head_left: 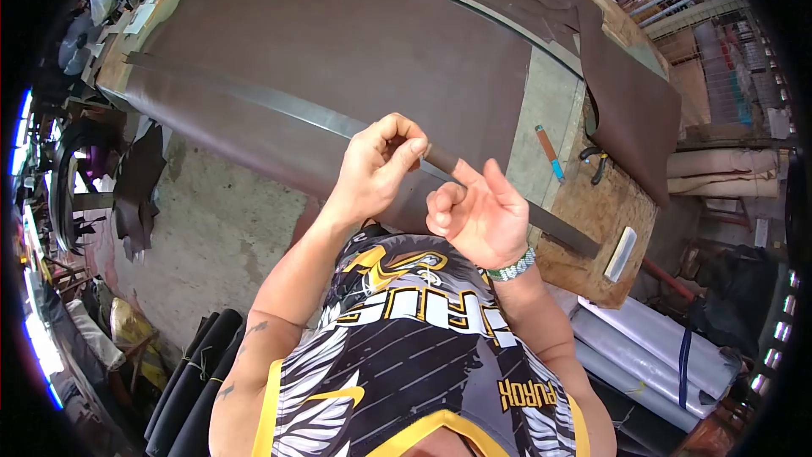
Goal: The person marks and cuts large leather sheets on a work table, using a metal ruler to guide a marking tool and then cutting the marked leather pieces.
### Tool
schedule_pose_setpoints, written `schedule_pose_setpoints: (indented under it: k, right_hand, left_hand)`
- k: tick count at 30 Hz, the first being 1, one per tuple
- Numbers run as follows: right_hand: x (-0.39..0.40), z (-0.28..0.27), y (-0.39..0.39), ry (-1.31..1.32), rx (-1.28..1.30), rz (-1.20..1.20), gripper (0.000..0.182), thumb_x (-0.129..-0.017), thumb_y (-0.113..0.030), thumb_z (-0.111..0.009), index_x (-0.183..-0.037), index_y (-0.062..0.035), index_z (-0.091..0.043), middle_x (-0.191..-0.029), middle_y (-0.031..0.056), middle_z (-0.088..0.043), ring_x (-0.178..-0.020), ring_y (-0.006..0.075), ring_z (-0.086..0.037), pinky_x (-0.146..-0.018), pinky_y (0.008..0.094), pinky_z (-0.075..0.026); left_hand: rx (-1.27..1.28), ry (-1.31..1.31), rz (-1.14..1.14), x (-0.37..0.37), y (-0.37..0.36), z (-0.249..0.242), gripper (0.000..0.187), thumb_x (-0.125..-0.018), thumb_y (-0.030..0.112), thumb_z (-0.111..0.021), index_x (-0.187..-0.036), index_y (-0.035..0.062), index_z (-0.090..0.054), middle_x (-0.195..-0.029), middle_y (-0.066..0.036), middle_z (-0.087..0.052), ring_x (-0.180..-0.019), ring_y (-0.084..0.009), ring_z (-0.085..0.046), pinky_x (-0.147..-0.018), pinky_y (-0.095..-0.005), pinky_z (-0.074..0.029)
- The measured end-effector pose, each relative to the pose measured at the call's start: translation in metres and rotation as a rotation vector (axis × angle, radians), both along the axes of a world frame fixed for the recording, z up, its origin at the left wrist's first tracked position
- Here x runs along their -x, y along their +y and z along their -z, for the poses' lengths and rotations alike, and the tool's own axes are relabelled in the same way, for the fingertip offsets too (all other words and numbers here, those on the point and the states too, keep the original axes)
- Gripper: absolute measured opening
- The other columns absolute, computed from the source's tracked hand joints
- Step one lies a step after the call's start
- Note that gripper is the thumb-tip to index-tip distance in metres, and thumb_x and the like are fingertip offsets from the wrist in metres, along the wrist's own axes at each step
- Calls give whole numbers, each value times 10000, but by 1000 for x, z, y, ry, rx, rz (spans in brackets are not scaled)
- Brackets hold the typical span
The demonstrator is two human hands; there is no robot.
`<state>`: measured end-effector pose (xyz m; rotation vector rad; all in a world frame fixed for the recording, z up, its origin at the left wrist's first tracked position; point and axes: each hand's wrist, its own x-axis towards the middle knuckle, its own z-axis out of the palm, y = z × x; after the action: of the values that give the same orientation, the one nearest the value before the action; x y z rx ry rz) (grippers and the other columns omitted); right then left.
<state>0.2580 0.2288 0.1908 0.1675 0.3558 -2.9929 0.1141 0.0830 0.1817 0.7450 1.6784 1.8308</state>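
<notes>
Two hands at the near edge of a bench [592,203]: left hand [381,165] pinches a long metal ruler [279,101] lying across a brown leather sheet [338,42]; right hand [478,216] loosely curled just above it, grasping nothing visible. Knife [550,152], pliers [596,161] and whetstone [620,254] rest near the bench's right end.

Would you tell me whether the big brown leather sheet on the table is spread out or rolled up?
Spread out: the brown leather sheet lies flat across the table, one end hanging over its edge.

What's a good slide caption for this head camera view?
Both hands, left hand and right hand, raised above a metal straightedge on brown leather.
</notes>
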Motion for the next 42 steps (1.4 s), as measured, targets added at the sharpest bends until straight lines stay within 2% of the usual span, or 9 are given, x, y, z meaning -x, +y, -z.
schedule_pose_setpoints:
  k: [8, 13, 23, 26, 28, 30, 34, 38, 42]
  right_hand:
    - [5, 3, -15, 184, 213, -23, 889, -1048, -660, -382, -1641, -28, -183, -1207, 233, -709, -960, 295, -655, -842, 392, -476]
    - [5, 9, -27, 231, 335, -7, 897, -1048, -678, -347, -1655, -51, -143, -1241, 220, -701, -997, 284, -596, -802, 381, -485]
    - [-3, 10, -57, 56, 280, 40, 682, -1064, -654, -347, -1601, -234, -313, -1249, 241, -674, -991, 340, -668, -741, 385, -536]
    - [-13, 13, -57, -182, -29, 79, 499, -1111, -497, -398, -1438, -132, -493, -1179, 214, -701, -957, 288, -693, -780, 364, -557]
    - [-24, 14, -53, -354, -366, 164, 222, -1091, -226, -560, -1257, -80, -584, -1085, 153, -732, -910, 213, -705, -778, 318, -568]
    - [-40, 29, -50, -516, -663, 311, 179, -1057, -187, -624, -1164, -44, -619, -963, 111, -746, -820, 178, -705, -712, 309, -563]
    - [-85, 57, -14, -514, -1783, 513, 217, -991, -171, -691, -931, 9, -585, -686, 122, -652, -638, 176, -666, -589, 334, -502]
    - [-108, 89, 72, -672, -2116, 542, 192, -977, -149, -653, -1059, 5, -573, -896, 200, -648, -836, 363, -667, -720, 457, -519]
    - [-100, 147, 169, -667, -2710, 520, 223, -925, -98, -644, -1129, -27, -591, -1278, 238, -596, -1184, 410, -570, -958, 511, -487]
  left_hand:
    - [-438, -460, 102, 11, -7, 36, 186, -1044, 204, -638, -1071, 24, -598, -950, -49, -635, -802, -124, -601, -727, -285, -493]
    - [-333, -463, 129, -7, -8, 22, 403, -951, 247, -762, -1240, -5, -638, -958, -20, -651, -822, -110, -613, -748, -271, -509]
    - [-312, -632, 304, 2, -7, 42, 382, -933, 235, -790, -1200, -23, -701, -961, -21, -684, -803, -100, -609, -739, -250, -533]
    - [-141, -317, 478, 16, -19, 48, 433, -909, 183, -788, -1300, 22, -694, -1022, -20, -646, -877, -102, -584, -765, -272, -510]
    - [27, -99, 536, 16, -21, 65, 498, -884, 202, -807, -1332, 26, -679, -977, -19, -624, -852, -112, -569, -782, -285, -501]
    - [192, -17, 497, 10, -30, 80, 455, -899, 162, -794, -1315, 19, -679, -929, -27, -634, -831, -112, -575, -742, -277, -507]
    - [390, 81, 474, -4, -51, 114, 328, -911, 131, -773, -1207, -2, -721, -860, -50, -645, -781, -122, -593, -732, -283, -513]
    - [415, 331, 396, -26, -44, 127, 248, -901, 125, -742, -1128, 25, -745, -877, -116, -692, -794, -246, -660, -789, -365, -539]
    - [414, 627, 300, -52, -6, 120, 310, -878, 153, -762, -1157, 22, -725, -1063, -147, -707, -1040, -305, -658, -935, -427, -521]
